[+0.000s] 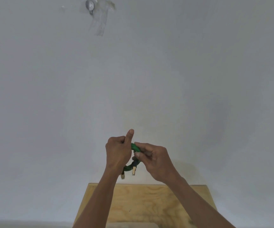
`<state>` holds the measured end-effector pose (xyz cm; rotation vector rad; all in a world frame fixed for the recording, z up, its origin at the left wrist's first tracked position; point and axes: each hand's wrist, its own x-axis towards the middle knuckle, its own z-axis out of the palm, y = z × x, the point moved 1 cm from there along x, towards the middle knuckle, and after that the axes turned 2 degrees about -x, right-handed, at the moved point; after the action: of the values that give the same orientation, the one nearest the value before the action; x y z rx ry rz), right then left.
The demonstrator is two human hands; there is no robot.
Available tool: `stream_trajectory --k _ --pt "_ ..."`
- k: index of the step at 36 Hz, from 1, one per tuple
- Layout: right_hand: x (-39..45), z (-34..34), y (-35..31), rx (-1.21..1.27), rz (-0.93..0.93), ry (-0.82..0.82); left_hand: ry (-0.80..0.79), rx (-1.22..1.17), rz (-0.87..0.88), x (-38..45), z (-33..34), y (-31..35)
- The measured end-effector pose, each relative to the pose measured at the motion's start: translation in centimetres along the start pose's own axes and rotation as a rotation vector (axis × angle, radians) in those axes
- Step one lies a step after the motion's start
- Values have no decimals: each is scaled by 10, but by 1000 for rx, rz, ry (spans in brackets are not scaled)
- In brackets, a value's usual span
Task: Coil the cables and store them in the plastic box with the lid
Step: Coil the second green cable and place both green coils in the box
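1 green cable (pixel 133 147) held in air above far edge of wooden bench (pixel 149 199), in front of white wall (pixel 149 71). Left hand (pixel 118 151) grip: fingers curled round bundle, thumb raised. Right hand (pixel 154 159) grip: fingertips pinching top of coil. Cable likely light, soft, springy; loops may unwind if released. Best hold: across bundled loops, not at connectors. 2 pale connectors (pixel 134 171) hang below. Plastic box not identifiable in view.

No readable text, label, brand, number or sign anywhere in view. Green cable (pixel 133 148) bears no legible marking; its pale connectors (pixel 134 171) too small to tell. Wall (pixel 149 71) and wooden desk (pixel 149 203) carry no lettering.
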<state>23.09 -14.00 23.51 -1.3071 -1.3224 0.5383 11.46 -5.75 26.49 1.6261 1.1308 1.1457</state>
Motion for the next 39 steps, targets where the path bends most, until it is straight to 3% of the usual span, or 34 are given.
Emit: stream_trajectory --k 7,15,21,27,33,39 --pt "-17 20 10 -4 50 87 -44 -29 -77 -12 -8 -18" --pt "-43 43 28 40 261 159 -225 -184 -358 -35 -26 -50" --pt "-64 63 37 97 359 223 -208 -256 -415 -42 -49 -85" --pt "-98 79 56 106 489 302 -93 -112 -387 -52 -80 -131" --pt "-145 87 81 21 637 375 -98 238 -212 -83 -94 -193" --pt "-186 85 107 -143 776 379 -282 437 -168 -132 -90 -265"
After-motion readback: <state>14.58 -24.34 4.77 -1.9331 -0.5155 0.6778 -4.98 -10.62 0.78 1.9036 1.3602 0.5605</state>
